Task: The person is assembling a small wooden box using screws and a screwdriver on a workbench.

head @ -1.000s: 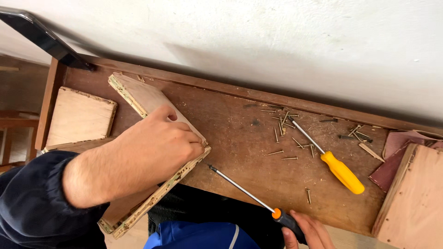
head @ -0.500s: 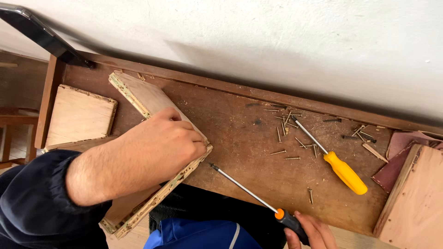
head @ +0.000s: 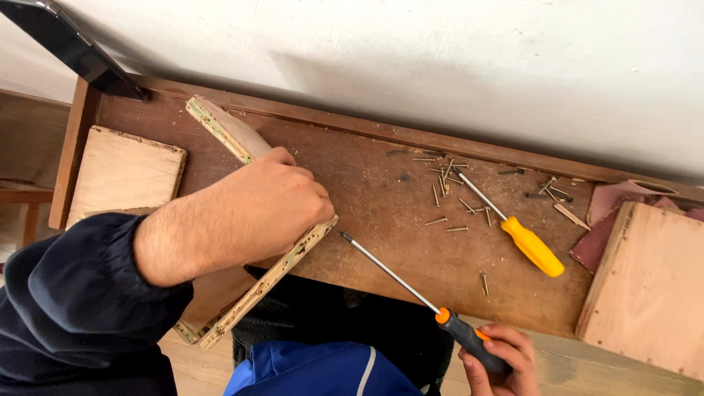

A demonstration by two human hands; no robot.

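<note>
My left hand presses down on a tilted plywood board that lies across the brown wooden bench and overhangs its front edge. My right hand grips the black and orange handle of a long screwdriver. Its tip sits at the board's pitted edge, just right of my left hand. The board's middle is hidden under my left hand and forearm.
A second screwdriver with a yellow handle lies on the bench among several loose screws. Square plywood pieces rest at the left and right. A white wall rises behind. A dark blue sleeve and blue clothing fill the lower left.
The view has shifted slightly. The screwdriver tip has stayed at the board's edge and my left hand still presses on the board.
</note>
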